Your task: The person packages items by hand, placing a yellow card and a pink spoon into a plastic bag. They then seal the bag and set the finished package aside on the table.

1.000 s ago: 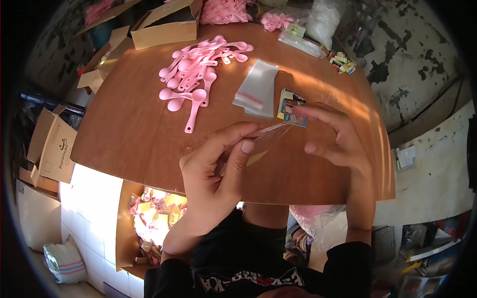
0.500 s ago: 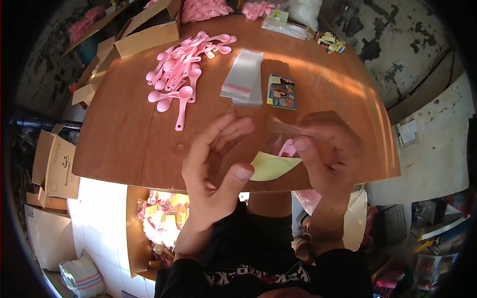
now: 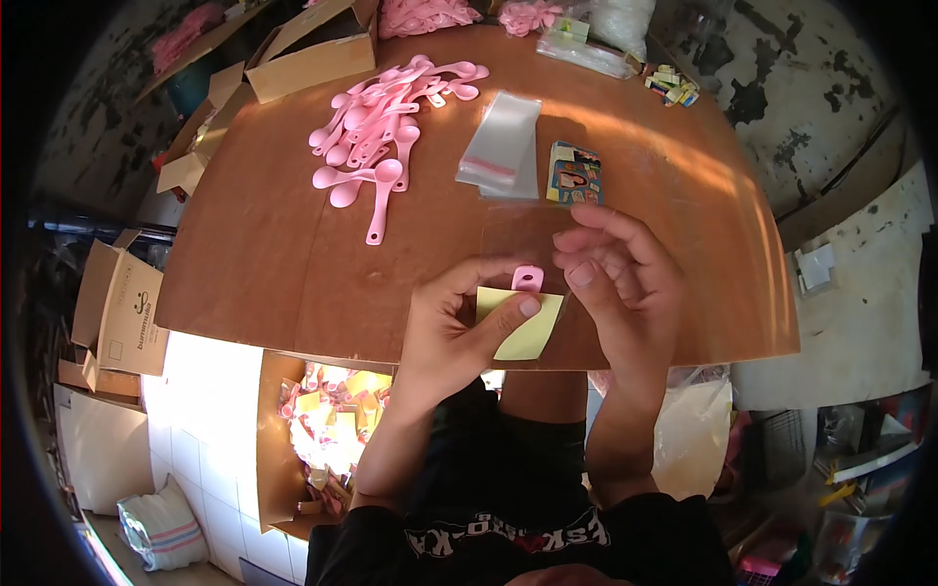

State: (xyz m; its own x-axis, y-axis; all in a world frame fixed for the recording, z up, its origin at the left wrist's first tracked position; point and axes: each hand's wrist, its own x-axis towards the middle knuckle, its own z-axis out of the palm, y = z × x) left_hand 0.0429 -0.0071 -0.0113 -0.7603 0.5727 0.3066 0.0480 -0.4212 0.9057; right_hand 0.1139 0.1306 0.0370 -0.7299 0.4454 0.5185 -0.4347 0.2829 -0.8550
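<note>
My left hand (image 3: 464, 327) pinches a yellow paper card (image 3: 523, 340) with its thumb on top. The holed handle end of a pink spoon (image 3: 528, 278) stands up behind the card's upper edge. Clear film seems to surround both, like a small plastic bag, but its outline is hard to make out. Just to the right, my right hand (image 3: 625, 293) is open, its fingers apart and slightly curled. Beyond the hands lie a stack of clear plastic bags (image 3: 503, 146) and a small pile of printed cards (image 3: 575, 174). Loose pink spoons (image 3: 386, 112) are heaped at the left.
Cardboard boxes (image 3: 313, 68) and bags of pink items (image 3: 425, 15) line the table's far edge. Small packets (image 3: 672, 86) lie at the far right. Below the near edge, a carton (image 3: 278, 449) holds several packed pieces with yellow cards.
My left hand, open before, has closed on the yellow card and spoon. My right hand has let go of them and spread its fingers. The view has shifted slightly.
</note>
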